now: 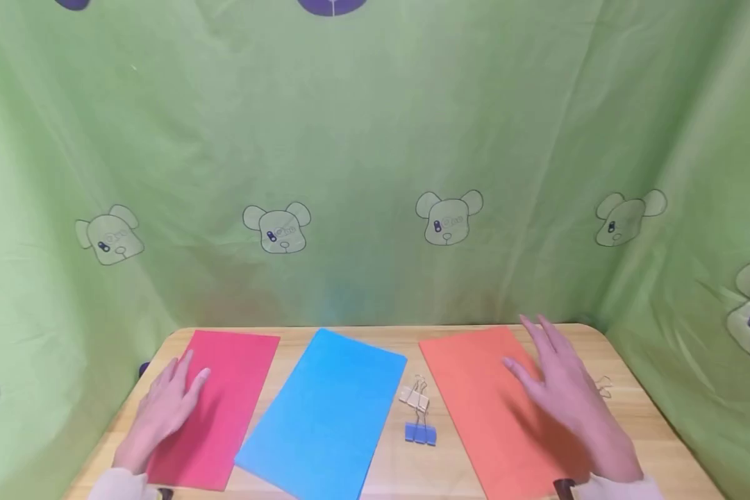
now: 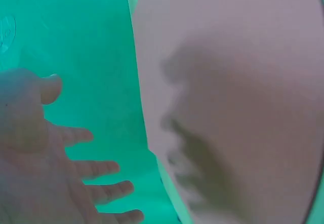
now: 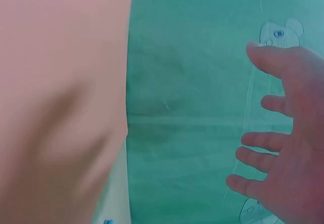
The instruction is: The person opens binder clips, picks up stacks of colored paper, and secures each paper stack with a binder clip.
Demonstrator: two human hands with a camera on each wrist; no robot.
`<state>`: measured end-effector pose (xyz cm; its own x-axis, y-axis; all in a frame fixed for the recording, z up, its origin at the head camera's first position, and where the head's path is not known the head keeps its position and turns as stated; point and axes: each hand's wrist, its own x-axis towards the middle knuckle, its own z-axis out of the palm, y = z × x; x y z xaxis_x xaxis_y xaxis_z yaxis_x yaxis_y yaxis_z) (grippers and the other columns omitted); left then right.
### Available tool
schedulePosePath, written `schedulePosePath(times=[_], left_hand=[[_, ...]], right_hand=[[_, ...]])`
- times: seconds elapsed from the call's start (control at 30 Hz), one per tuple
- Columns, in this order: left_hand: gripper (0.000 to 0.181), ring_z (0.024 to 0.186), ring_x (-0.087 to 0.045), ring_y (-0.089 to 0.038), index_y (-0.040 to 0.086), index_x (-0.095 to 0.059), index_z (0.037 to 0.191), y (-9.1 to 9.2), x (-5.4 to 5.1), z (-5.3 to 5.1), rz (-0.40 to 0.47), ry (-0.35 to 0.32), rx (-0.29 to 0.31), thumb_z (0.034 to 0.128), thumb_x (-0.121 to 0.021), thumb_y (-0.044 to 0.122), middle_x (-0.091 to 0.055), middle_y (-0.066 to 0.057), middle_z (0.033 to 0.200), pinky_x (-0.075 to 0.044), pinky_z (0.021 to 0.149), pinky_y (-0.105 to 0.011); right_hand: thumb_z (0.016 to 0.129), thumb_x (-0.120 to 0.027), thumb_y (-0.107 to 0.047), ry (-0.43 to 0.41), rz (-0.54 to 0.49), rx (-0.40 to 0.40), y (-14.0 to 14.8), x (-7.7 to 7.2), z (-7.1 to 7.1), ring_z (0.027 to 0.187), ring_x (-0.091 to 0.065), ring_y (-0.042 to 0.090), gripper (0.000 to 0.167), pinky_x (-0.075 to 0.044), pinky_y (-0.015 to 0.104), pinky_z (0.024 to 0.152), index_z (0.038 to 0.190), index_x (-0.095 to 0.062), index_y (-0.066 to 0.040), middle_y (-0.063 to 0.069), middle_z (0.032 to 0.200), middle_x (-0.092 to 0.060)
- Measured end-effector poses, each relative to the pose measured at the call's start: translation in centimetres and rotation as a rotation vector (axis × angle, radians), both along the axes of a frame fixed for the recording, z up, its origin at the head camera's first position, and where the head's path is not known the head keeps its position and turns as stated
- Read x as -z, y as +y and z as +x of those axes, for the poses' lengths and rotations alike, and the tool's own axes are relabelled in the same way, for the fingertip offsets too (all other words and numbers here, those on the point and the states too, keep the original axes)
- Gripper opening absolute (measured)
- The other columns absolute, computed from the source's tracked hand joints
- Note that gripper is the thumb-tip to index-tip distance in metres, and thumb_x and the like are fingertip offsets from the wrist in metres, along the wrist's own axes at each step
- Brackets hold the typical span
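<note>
My left hand [image 1: 165, 410] hovers over the left edge of a red-pink sheet [image 1: 240, 396], fingers spread, holding nothing. Above the right part of an orange sheet [image 1: 475, 396] is my right hand [image 1: 565, 389], its fingers extended and likewise holding nothing. Both wrist views show a spread left hand [image 2: 40, 173] and right hand [image 3: 298, 143], with shadows cast on the sheets. A blue sheet or stack [image 1: 328, 410] lies slanted between the other two. Right of it are a whitish binder clip [image 1: 414, 398] and a blue binder clip [image 1: 421, 434].
The sheets lie on a light wooden table [image 1: 669, 430] with rounded far corners. Wire handles [image 1: 604, 387] of another clip show just right of my right hand, which hides the rest. A green curtain [image 1: 362, 278] with bear-head prints hangs behind and on both sides.
</note>
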<state>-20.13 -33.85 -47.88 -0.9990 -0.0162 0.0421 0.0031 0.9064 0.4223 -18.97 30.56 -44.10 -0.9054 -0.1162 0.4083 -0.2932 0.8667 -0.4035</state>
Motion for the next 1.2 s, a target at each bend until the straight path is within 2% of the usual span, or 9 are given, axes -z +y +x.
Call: schedulePosePath(times=[0.1, 0.3, 0.5, 0.67, 0.87, 0.93, 1.03, 1.13, 1.2], left_hand=[[0.082, 0.136, -0.02, -0.069, -0.005, -0.014, 0.16, -0.6, 0.3, 0.1, 0.01, -0.05, -0.034, 0.108, -0.034, 0.056, -0.014, -0.045, 0.155, -0.026, 0.101, -0.082], [0.089, 0.134, -0.022, -0.069, -0.01, -0.012, 0.157, -2.1, 0.1, 0.1, 0.048, -0.119, -0.082, 0.1046, -0.05, 0.051, -0.018, -0.049, 0.15, -0.028, 0.103, -0.08], [0.098, 0.133, -0.025, -0.066, -0.014, -0.014, 0.154, -3.5, 0.4, 0.4, 0.055, -0.191, -0.129, 0.0995, -0.059, 0.054, -0.023, -0.049, 0.146, -0.031, 0.104, -0.075], [0.106, 0.131, -0.024, -0.066, -0.014, -0.011, 0.153, -4.3, 0.5, 1.0, 0.094, -0.263, -0.179, 0.0947, -0.064, 0.057, -0.022, -0.049, 0.145, -0.028, 0.105, -0.075], [0.114, 0.123, -0.024, -0.066, -0.016, -0.018, 0.149, -4.3, 0.4, 1.1, 0.079, -0.289, -0.213, 0.0849, -0.077, 0.057, -0.025, -0.051, 0.136, -0.027, 0.1, -0.076], [0.11, 0.117, -0.025, -0.066, -0.016, -0.028, 0.143, -4.2, 0.5, 1.1, 0.068, -0.314, -0.243, 0.0805, -0.08, 0.059, -0.026, -0.052, 0.127, -0.03, 0.094, -0.079], [0.101, 0.108, -0.028, -0.063, -0.015, -0.043, 0.127, -4.1, 0.7, 1.1, 0.061, -0.356, -0.314, 0.0743, -0.085, 0.061, -0.03, -0.047, 0.113, -0.033, 0.086, -0.082], [0.091, 0.105, -0.03, -0.061, -0.01, -0.047, 0.113, -4.1, 0.8, 1.1, 0.065, -0.377, -0.376, 0.0712, -0.087, 0.06, -0.034, -0.042, 0.106, -0.034, 0.083, -0.084], [0.09, 0.105, -0.032, -0.06, -0.01, -0.048, 0.112, -4.1, 0.9, 1.1, 0.062, -0.38, -0.396, 0.0709, -0.088, 0.059, -0.036, -0.041, 0.105, -0.035, 0.084, -0.083]], right_hand=[[0.097, -0.069, -0.046, -0.029, -0.014, 0.028, 0.8, 0.4, -0.4, 0.143, -0.022, 0.06, 0.087, -0.026, 0.086, 0.093, 0.165, -0.021, -0.017, 0.028, 0.166, -0.014], [0.097, -0.07, -0.046, -0.049, -0.022, 0.063, 2.6, 1.0, -1.0, 0.141, -0.019, 0.064, 0.09, -0.023, 0.087, 0.093, 0.164, -0.02, -0.013, 0.032, 0.165, -0.012], [0.096, -0.072, -0.04, -0.027, -0.079, 0.091, 4.1, 1.7, -0.5, 0.142, -0.019, 0.063, 0.087, -0.02, 0.084, 0.1, 0.162, -0.026, -0.007, 0.036, 0.161, -0.017], [0.095, -0.075, -0.036, -0.012, -0.116, 0.059, 3.5, 1.9, -0.8, 0.139, -0.022, 0.064, 0.084, -0.022, 0.084, 0.098, 0.16, -0.031, -0.006, 0.037, 0.159, -0.022], [0.093, -0.076, -0.035, 0.017, -0.127, 0.023, 1.6, 0.8, -1.6, 0.14, -0.027, 0.059, 0.087, -0.024, 0.08, 0.103, 0.161, -0.029, -0.007, 0.034, 0.158, -0.03], [0.094, -0.076, -0.036, -0.005, -0.141, 0.002, 0.8, 0.3, -1.8, 0.141, -0.028, 0.058, 0.087, -0.024, 0.078, 0.105, 0.161, -0.027, -0.007, 0.032, 0.158, -0.03], [0.095, -0.074, -0.039, -0.079, -0.167, -0.023, -0.5, -0.2, -2.0, 0.142, -0.028, 0.057, 0.089, -0.026, 0.077, 0.105, 0.162, -0.025, -0.007, 0.031, 0.159, -0.03], [0.096, -0.072, -0.046, -0.173, -0.175, -0.027, -1.8, -0.3, -2.3, 0.142, -0.027, 0.057, 0.093, -0.027, 0.078, 0.104, 0.164, -0.02, -0.01, 0.031, 0.161, -0.026], [0.095, -0.071, -0.049, -0.204, -0.177, -0.026, -2.7, -0.1, -2.5, 0.142, -0.028, 0.056, 0.094, -0.028, 0.078, 0.104, 0.164, -0.018, -0.012, 0.03, 0.162, -0.025]])
